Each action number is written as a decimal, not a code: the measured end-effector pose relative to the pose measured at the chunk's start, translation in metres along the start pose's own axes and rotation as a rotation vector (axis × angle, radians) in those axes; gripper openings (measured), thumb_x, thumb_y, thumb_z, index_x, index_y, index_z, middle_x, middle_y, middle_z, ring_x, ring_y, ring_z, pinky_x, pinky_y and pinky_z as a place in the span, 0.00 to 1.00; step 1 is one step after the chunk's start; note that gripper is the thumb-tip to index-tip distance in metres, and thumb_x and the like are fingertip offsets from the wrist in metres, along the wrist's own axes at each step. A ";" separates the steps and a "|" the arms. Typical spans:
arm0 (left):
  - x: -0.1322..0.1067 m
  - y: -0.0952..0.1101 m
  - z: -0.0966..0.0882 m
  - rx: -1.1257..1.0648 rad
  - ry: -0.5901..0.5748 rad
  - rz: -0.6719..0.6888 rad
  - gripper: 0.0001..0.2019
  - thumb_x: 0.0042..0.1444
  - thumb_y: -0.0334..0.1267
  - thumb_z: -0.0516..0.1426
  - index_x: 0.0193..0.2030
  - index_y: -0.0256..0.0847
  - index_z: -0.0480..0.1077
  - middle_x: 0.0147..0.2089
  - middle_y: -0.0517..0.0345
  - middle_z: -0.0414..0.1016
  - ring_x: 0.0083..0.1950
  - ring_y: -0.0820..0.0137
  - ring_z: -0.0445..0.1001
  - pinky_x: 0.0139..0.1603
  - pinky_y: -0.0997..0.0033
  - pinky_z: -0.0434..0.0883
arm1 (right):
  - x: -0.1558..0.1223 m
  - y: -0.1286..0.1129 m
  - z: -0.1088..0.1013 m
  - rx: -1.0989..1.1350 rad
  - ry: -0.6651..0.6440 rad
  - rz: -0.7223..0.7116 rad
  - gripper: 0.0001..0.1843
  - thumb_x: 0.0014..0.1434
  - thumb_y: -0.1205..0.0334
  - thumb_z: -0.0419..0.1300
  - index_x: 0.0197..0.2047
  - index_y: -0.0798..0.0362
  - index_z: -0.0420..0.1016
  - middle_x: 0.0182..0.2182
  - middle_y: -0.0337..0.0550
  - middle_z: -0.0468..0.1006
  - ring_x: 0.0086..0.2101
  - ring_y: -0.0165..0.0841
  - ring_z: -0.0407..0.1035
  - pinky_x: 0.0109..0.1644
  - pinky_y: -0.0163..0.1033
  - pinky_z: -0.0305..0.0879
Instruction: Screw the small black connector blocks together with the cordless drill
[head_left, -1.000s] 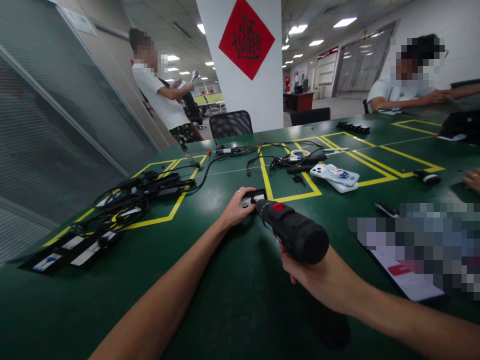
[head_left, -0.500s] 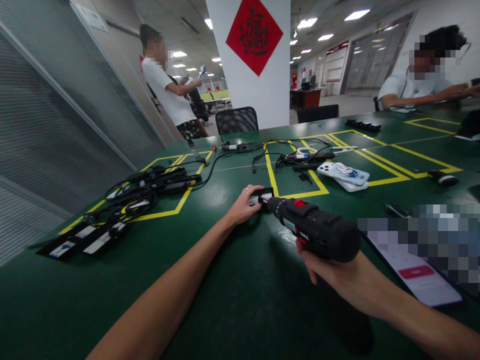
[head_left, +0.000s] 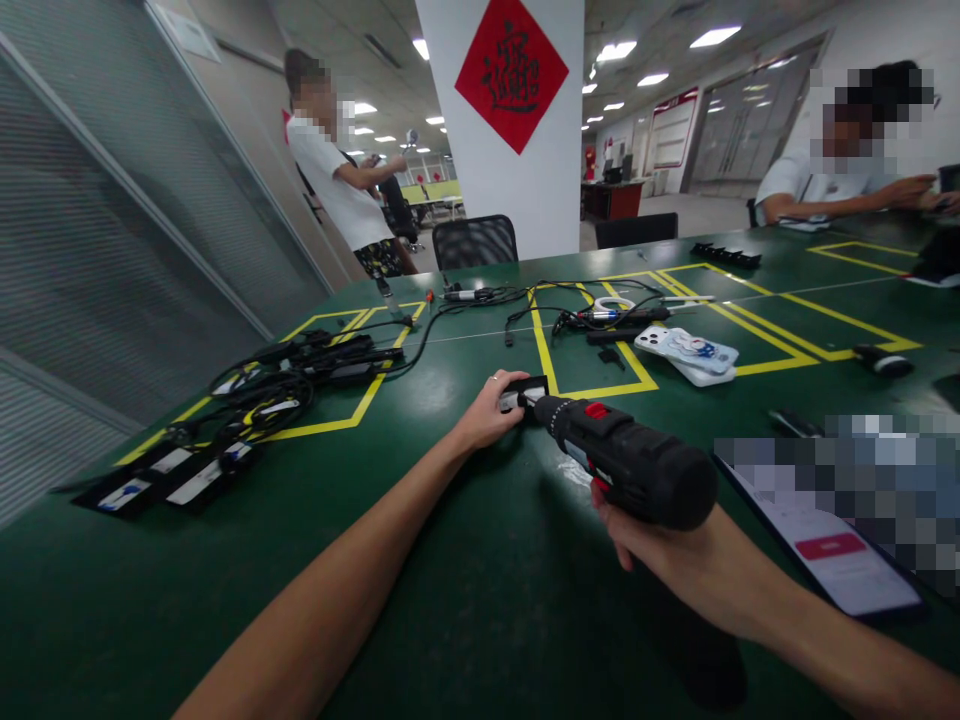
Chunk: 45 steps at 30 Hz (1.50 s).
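My right hand (head_left: pixel 660 550) is wrapped round the grip of a black cordless drill (head_left: pixel 637 460) with red switches. The drill points forward and left, its chuck close to my left hand (head_left: pixel 491 410). Between thumb and fingers, my left hand grips a small black and silver part (head_left: pixel 534 388) against the green table (head_left: pixel 465 560). The drill's tip meets or nearly meets this part; the chuck and my fingers hide the exact contact. What kind of part it is, I cannot make out.
Black cables and adapters (head_left: pixel 300 385) lie heaped at left. Behind the drill are a phone (head_left: pixel 690 350), a white tape roll (head_left: pixel 613 303) and more cables. A lit tablet (head_left: pixel 825 545) lies at right. One person (head_left: pixel 337 190) stands at far left; another (head_left: pixel 817 185) sits at far right.
Both hands, the drill and the small part stay almost in place. The view shifts very slightly. At far right, the seated person's hands have moved a little.
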<state>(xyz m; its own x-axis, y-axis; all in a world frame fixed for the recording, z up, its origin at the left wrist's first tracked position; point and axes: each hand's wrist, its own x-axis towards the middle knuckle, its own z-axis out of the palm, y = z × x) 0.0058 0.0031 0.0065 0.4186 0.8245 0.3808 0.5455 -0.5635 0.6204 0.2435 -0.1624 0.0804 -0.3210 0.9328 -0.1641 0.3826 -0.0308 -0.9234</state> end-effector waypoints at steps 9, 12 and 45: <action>0.000 0.001 -0.001 0.006 0.000 0.010 0.25 0.48 0.28 0.53 0.55 0.43 0.62 0.51 0.52 0.65 0.54 0.63 0.64 0.57 0.59 0.63 | -0.002 0.005 -0.002 -0.005 -0.048 0.024 0.16 0.61 0.50 0.50 0.25 0.50 0.64 0.27 0.40 0.70 0.33 0.36 0.65 0.36 0.42 0.61; 0.000 0.001 0.000 0.017 -0.001 0.033 0.20 0.48 0.27 0.53 0.50 0.42 0.66 0.48 0.53 0.66 0.51 0.64 0.65 0.57 0.59 0.62 | -0.002 0.006 -0.002 -0.024 -0.057 0.045 0.18 0.61 0.49 0.50 0.26 0.50 0.65 0.27 0.41 0.71 0.34 0.36 0.66 0.38 0.43 0.60; 0.001 -0.001 0.000 0.041 0.016 0.052 0.13 0.47 0.27 0.53 0.42 0.40 0.65 0.43 0.54 0.65 0.47 0.65 0.64 0.53 0.64 0.62 | -0.002 0.004 0.000 0.004 -0.034 0.006 0.10 0.59 0.56 0.53 0.31 0.52 0.67 0.23 0.36 0.69 0.28 0.31 0.65 0.33 0.37 0.62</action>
<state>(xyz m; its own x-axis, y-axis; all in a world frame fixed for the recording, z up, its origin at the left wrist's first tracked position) 0.0057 0.0045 0.0056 0.4352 0.7948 0.4230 0.5528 -0.6067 0.5712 0.2456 -0.1641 0.0768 -0.3481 0.9197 -0.1818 0.3814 -0.0383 -0.9236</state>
